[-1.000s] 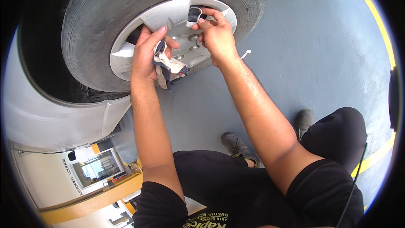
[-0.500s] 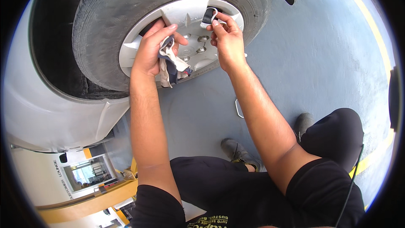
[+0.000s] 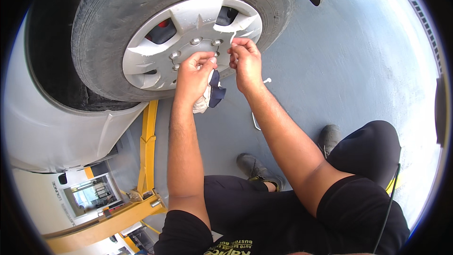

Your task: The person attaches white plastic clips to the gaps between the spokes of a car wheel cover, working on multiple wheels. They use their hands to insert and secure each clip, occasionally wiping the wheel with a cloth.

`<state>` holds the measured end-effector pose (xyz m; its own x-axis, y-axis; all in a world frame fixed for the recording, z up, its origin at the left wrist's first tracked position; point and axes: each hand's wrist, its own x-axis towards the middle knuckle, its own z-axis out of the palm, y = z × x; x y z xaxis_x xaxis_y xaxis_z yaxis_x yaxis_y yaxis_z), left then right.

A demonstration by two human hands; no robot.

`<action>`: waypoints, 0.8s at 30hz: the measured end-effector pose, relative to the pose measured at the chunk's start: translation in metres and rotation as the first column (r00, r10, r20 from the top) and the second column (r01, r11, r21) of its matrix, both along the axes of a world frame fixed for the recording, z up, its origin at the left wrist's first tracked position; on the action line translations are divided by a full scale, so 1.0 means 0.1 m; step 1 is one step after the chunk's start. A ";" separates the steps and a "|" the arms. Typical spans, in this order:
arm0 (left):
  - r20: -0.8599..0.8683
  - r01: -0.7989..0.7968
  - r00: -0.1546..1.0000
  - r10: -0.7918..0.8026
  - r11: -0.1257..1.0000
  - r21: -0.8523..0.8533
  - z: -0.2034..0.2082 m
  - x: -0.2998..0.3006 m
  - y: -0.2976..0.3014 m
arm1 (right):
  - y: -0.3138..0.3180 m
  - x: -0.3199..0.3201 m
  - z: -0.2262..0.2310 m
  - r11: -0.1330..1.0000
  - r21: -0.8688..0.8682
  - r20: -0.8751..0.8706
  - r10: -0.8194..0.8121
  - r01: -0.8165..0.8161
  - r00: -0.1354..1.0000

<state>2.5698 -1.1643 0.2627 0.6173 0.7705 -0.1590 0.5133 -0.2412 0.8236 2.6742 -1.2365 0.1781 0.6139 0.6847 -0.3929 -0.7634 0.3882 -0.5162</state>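
Observation:
Just in front of the silver wheel [image 3: 181, 21], my left hand [image 3: 192, 78] is closed around a crumpled navy-and-white rag [image 3: 216, 90], which hangs out on its right side. The thumb and fingertips come together near the lug nuts; whether they pinch anything else, I cannot tell. To its right and slightly higher, my right hand [image 3: 247, 63] pinches a thin white strip [image 3: 233, 37] between thumb and fingers. The strip sticks up in front of the wheel's right edge, and its lower end is hidden by the fingers. Around the wheel runs a dusty black tire [image 3: 101, 52].
The light-coloured car body [image 3: 71, 130] curves along the left. A yellow lift arm [image 3: 148, 148] stands below the tire. On the grey-blue floor [image 3: 339, 66], a white-tipped rod [image 3: 267, 80] shows beside my right forearm. My shoes [image 3: 257, 167] are below.
My left hand has moved right and down from the wheel, its fingers drawing together, with the rag. My right hand has come lower; the strip, earlier a curled loop, now looks narrow.

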 end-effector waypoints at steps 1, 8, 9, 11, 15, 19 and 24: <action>-0.012 0.003 1.000 -0.003 1.000 -0.011 -0.05 -0.01 0.00 | 0.01 -0.05 -0.03 0.998 0.026 -0.006 0.053 -0.052 0.999; -0.064 -0.027 0.997 0.041 0.980 0.196 -0.23 -0.19 0.13 | -0.07 -0.46 -0.13 0.942 0.086 -0.068 0.331 -0.325 0.941; -0.027 -0.048 0.998 0.056 0.967 0.249 -0.25 -0.25 0.12 | -0.09 -0.47 -0.15 0.921 0.097 -0.032 0.381 -0.376 0.924; -0.026 -0.068 0.996 0.080 0.950 0.304 -0.29 -0.35 0.11 | -0.12 -0.49 -0.22 0.865 0.106 0.032 0.490 -0.490 0.871; -0.126 -0.002 0.991 0.054 0.926 0.377 -0.24 -0.56 0.07 | -0.13 -0.51 -0.31 0.787 0.130 0.090 0.596 -0.603 0.798; -0.364 0.066 0.928 0.076 0.930 0.363 0.00 -0.81 0.07 | -0.10 -0.51 -0.34 0.779 -0.164 0.518 0.590 -0.605 0.619; -0.317 0.017 0.948 0.023 0.992 0.122 0.07 -1.11 0.02 | -0.08 -0.50 -0.35 0.701 -0.454 0.718 0.653 -0.551 0.239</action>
